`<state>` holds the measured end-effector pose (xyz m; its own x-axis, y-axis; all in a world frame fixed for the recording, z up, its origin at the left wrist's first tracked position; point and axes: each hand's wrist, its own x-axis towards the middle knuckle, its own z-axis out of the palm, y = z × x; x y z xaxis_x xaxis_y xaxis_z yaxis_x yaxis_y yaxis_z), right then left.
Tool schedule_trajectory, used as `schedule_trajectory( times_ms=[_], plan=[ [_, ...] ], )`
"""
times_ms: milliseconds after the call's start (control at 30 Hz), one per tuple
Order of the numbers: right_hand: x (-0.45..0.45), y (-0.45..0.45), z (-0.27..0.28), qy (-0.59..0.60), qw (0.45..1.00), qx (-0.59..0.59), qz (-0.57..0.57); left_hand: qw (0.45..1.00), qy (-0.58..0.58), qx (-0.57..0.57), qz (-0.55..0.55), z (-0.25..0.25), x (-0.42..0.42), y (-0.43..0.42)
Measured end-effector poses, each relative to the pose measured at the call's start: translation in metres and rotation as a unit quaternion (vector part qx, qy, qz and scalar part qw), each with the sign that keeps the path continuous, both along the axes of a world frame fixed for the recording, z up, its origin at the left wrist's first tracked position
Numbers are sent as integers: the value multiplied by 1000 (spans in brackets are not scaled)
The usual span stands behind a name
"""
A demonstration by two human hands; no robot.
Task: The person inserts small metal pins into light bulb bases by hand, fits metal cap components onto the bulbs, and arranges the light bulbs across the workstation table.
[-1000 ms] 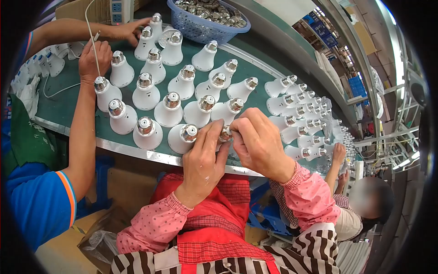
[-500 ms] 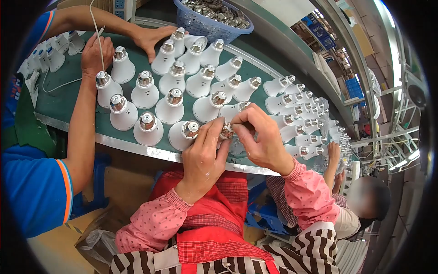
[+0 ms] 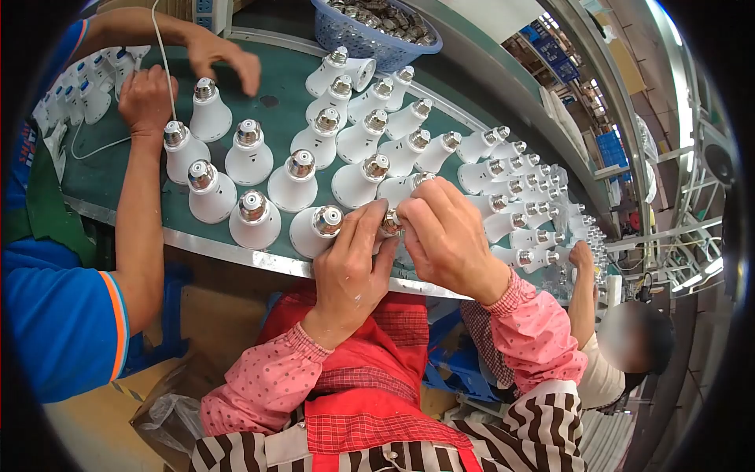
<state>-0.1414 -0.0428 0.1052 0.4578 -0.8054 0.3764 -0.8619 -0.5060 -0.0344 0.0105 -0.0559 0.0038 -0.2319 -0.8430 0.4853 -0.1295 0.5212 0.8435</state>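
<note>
My left hand (image 3: 352,267) is closed around a light bulb (image 3: 390,221) at the table's front edge. Only its silver screw cap shows between the fingers; the white body is mostly hidden. My right hand (image 3: 447,236) is curled, with its fingertips pinched against the right side of that cap. Whatever they pinch is too small or covered to make out. Just left of my left hand, another white bulb (image 3: 317,231) leans with its cap up. One more bulb (image 3: 403,189) stands directly behind my hands, partly covered by the right one.
Rows of white bulbs (image 3: 363,181) stand on the green table (image 3: 275,59). A blue basket (image 3: 377,51) of metal caps sits at the back. At left, a co-worker's arms (image 3: 149,197) reach over the table; another person's arm (image 3: 582,295) is at right.
My right hand has rolled over slightly at the cap, while my left stays put. The co-worker's hand has drawn back leftward from a group of bulbs, which now stands farther right.
</note>
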Motion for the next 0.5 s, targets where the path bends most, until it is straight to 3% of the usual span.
schedule_trajectory(
  times_ms=[67,167,233,300,367,500],
  plan=[
    [4,-1,5,31,999,-15,6,1000,3,3,0,0,-1,0],
    [-6,1,-4,-28,999,1,-18,1000,0,-15,8,-2,-1,-1],
    [-9,6,-7,-177,974,109,-88,1000,-7,-13,12,-2,-2,0],
    [-9,8,-5,-340,902,220,-147,1000,-8,-15,16,-2,-2,0],
    [-8,8,1,-505,776,325,-193,1000,-4,-22,19,-2,-2,-1],
    [-10,3,-5,-565,726,354,-169,1000,0,13,1,-1,-1,1]
  ],
)
